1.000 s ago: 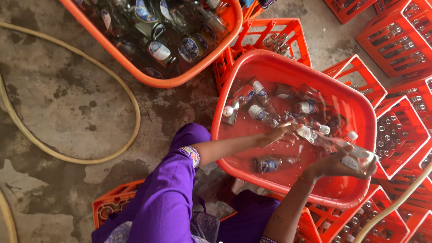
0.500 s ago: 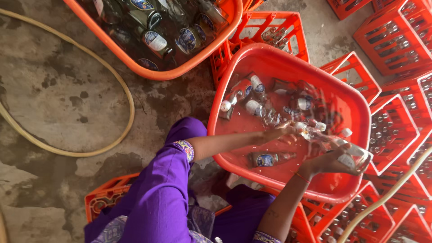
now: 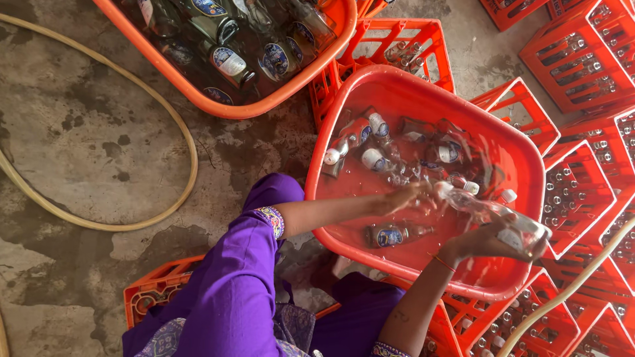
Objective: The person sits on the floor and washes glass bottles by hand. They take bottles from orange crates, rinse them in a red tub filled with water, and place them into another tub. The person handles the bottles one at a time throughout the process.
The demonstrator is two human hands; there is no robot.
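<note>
Glass bottle (image 3: 493, 215), clear and wet, lies nearly level above the water of the red wash tub (image 3: 522, 165), held at both ends. Right hand (image 3: 486, 243) cups the bottle's base end from below, fingers curled closed around the glass; left hand (image 3: 410, 197) closes on the neck end, fingertips at the white-capped mouth. Below the grip, the tub holds shallow water and loose bottles: about eight can be counted, though splashing blurs some. One bottle with a blue oval label (image 3: 393, 235) lies on its side just beside the left forearm, nearer the person than the grip; the others, with red-and-white labels and white caps (image 3: 370, 142), cluster beyond the grip toward the tub's far wall. Left of and beyond the grip, well apart, a second tub (image 3: 225, 106), orange and oval-edged, is packed with dark bottles carrying round blue-and-white labels; their number cannot be told, since the frame cuts them off. Red plastic crates (image 3: 575, 192) stand right of the grip, under the tub and beyond it, several loaded with upright bottles seen cap-first in grid compartments; at least eight crates show. One more crate (image 3: 155, 291) sits under the person's purple-clad leg (image 3: 231, 297). The surface is rough grey concrete floor (image 3: 86, 145), stained with dark wet patches. A pale yellow hose (image 3: 169, 119) curves across it left of the grip; a second pale hose (image 3: 575, 284) runs diagonally just right of the right hand.
</note>
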